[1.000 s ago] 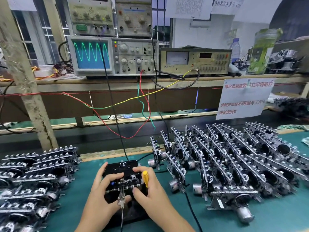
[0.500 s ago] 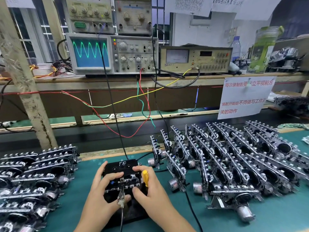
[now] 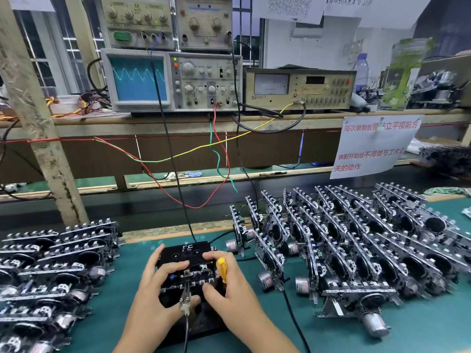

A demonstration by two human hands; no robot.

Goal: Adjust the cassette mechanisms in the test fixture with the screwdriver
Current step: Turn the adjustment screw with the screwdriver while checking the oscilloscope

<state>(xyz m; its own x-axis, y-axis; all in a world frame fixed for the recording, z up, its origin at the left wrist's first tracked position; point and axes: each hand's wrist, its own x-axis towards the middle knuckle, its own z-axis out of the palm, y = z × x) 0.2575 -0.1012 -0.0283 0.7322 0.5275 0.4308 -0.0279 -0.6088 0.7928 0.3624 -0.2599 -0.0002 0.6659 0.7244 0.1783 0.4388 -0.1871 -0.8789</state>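
Cassette mechanism (image 3: 190, 272) sits seated in the black test fixture (image 3: 188, 253) on the green bench (image 3: 344, 332), directly under the oscilloscope (image 3: 170, 80). Left hand (image 3: 155, 294) wraps the fixture's left side, fingers curled over the top, thumb by a metal clip (image 3: 185, 300) on the near edge. Right hand (image 3: 229, 289) has its grip closed around the yellow-handled screwdriver (image 3: 222, 270), handle sticking up between the fingers, tip hidden; thumb presses the fixture's near edge.

Handling judgement: the mechanism looks like thin stamped metal with small plastic parts, light, stiff, snaggy edges, easily bent. Best held by the frame edges, not by the head or motor. The screwdriver is small and light, pinch it at the handle for fine turns.

Stacks of more mechanisms (image 3: 356, 240) lie right of the fixture, another pile (image 3: 51, 263) left of it. Trace shows a sine wave.
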